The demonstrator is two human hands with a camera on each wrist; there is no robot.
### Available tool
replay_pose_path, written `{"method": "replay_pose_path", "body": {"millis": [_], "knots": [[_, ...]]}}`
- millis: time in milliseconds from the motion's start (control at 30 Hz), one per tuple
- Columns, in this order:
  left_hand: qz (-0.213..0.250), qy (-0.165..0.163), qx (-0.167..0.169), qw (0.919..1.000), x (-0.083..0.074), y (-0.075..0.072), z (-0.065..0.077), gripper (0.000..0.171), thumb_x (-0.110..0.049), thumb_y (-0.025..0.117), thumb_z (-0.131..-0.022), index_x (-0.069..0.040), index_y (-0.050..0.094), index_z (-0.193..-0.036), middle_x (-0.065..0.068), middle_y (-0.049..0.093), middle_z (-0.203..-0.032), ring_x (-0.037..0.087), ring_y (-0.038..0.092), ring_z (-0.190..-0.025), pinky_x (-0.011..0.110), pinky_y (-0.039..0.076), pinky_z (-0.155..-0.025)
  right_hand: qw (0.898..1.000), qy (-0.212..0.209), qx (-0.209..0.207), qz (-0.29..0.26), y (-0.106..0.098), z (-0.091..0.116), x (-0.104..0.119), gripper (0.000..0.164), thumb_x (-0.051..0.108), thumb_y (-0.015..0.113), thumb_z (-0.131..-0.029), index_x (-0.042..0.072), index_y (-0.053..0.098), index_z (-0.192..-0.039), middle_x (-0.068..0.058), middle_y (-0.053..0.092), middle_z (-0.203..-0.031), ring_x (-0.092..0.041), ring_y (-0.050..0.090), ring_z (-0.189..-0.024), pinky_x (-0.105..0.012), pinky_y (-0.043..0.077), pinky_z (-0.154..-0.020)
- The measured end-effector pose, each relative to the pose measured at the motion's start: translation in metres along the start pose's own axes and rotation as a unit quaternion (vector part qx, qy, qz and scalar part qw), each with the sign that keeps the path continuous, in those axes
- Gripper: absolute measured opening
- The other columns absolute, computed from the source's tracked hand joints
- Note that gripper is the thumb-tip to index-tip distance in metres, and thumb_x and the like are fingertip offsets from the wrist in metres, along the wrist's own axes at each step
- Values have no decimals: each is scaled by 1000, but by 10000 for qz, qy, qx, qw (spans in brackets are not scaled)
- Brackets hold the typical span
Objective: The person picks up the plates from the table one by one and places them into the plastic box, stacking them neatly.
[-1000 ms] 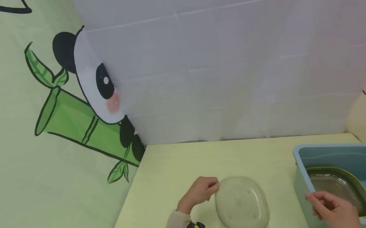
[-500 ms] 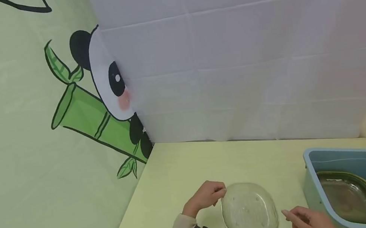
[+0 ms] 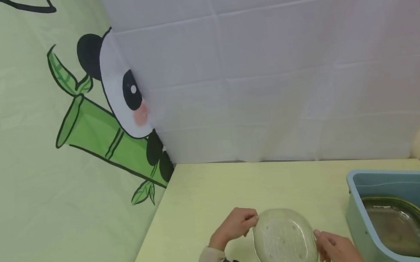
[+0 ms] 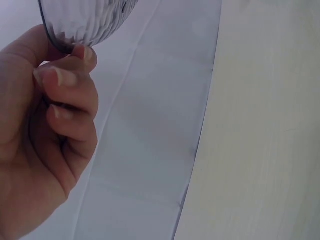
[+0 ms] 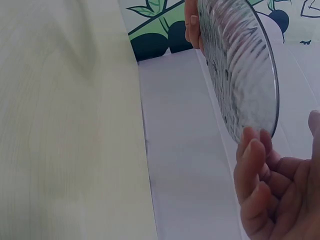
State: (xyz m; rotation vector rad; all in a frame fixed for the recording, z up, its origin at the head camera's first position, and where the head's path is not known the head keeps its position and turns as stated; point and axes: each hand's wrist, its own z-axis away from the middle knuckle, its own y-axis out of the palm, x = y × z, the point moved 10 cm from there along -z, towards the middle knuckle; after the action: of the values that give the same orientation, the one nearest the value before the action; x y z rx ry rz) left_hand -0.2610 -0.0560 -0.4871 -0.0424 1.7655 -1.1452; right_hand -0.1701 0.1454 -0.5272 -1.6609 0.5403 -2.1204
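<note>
A clear glass plate [image 3: 285, 242], rounded-square with a ribbed underside, is held above the pale table [image 3: 201, 192]. My left hand [image 3: 236, 224] pinches its left edge between thumb and fingers; in the left wrist view the other fingers curl below the glass plate [image 4: 92, 20]. At the opposite edge is my right hand [image 3: 338, 249]. In the right wrist view, fingertips of the right hand [image 5: 280, 187] touch the underside near the rim, while the thumb stands apart from the glass.
A blue plastic bin [image 3: 368, 221] stands at the right of the table, partly out of view. Inside it a dark green dish [image 3: 400, 226] with a yellow-green rim leans against the left wall. A white sheet [image 3: 266, 77] hangs behind the table.
My right hand has moved left from the bin's edge to the glass plate's right edge. The left hand has kept its grip on the plate. The head view has shifted slightly.
</note>
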Motion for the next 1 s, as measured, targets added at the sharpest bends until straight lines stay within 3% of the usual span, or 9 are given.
{"method": "replay_pose_path", "body": {"millis": [333,767,1000], "knots": [[134,-71,-108,9998,4,5,2,27,-15,42,-93,-9,54,-70,-8,39,-47,2,37,-37,17,34,-48,9981,-59,-563,249,1,-5,0,42,34,49,-94,9,49,-61,1,48,-50,-11,44,-44,-22,38,-50],[233,-60,-153,9996,3,7,1,30,-17,42,-95,-7,50,-67,-7,39,-47,1,37,-37,16,34,-49,9957,-252,-326,835,6,-11,0,33,25,51,-93,11,47,-63,2,47,-52,-10,40,-45,-22,34,-48],[149,-107,-239,9995,2,7,0,30,-17,43,-95,-6,51,-69,-9,37,-46,1,36,-38,16,34,-50,9962,-255,-379,742,2,-9,0,32,28,54,-91,11,48,-64,2,49,-53,-11,41,-46,-23,35,-48]]}}
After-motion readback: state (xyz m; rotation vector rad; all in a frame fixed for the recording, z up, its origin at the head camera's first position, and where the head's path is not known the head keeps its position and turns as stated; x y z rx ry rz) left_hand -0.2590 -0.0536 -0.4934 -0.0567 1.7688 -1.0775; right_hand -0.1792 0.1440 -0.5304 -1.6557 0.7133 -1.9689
